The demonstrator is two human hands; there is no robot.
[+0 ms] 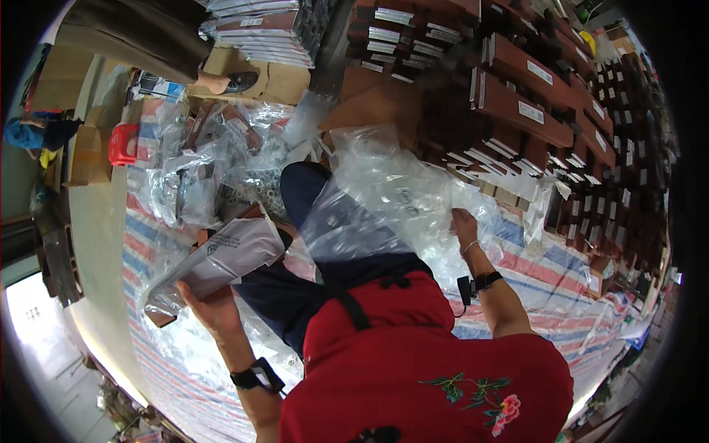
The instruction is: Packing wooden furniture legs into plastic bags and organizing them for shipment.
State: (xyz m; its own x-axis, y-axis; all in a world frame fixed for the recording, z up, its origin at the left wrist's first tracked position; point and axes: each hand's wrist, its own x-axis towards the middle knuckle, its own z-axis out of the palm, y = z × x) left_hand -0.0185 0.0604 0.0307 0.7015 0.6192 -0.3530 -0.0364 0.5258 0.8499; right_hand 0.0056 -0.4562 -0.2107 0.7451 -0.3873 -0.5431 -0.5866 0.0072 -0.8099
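My left hand (214, 308) grips the lower end of a long package (225, 247), a dark brown piece wrapped in a whitish plastic sleeve, tilted over my left knee. Its fingers are mostly hidden beneath the package, with the thumb along the side. Over my legs spreads a large clear plastic bag (377, 196), thin and crumpled. At the right edge of that bag, my right hand (465, 227) has its fingers curled on the film. Left of my knees lies a heap of clear bags holding small metal parts (244, 188).
Tall stacks of brown boxes (524, 111) with white labels rise at the right and far side. A striped sheet (546, 262) covers the floor. Silvery wrapped packs (258, 33), a red plastic stool (122, 144) and a cardboard box (92, 151) stand far left. Another person's foot (240, 81) is close by.
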